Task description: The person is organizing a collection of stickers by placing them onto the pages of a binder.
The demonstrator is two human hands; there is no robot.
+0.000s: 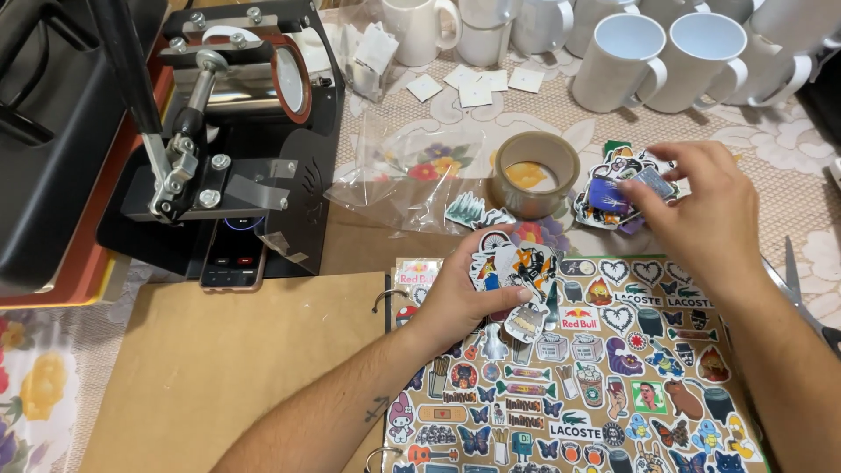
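My left hand holds a fanned bunch of cut-out stickers above an open ring binder page covered in several colourful stickers. My right hand reaches to a loose pile of stickers on the tablecloth and pinches one small sticker at its fingertips. A roll of brown packing tape stands between the two hands, just behind the left one.
A black mug heat press stands at the left with a phone in front of it. Several white mugs line the back. A clear plastic bag, small white squares, scissors at right, brown cardboard.
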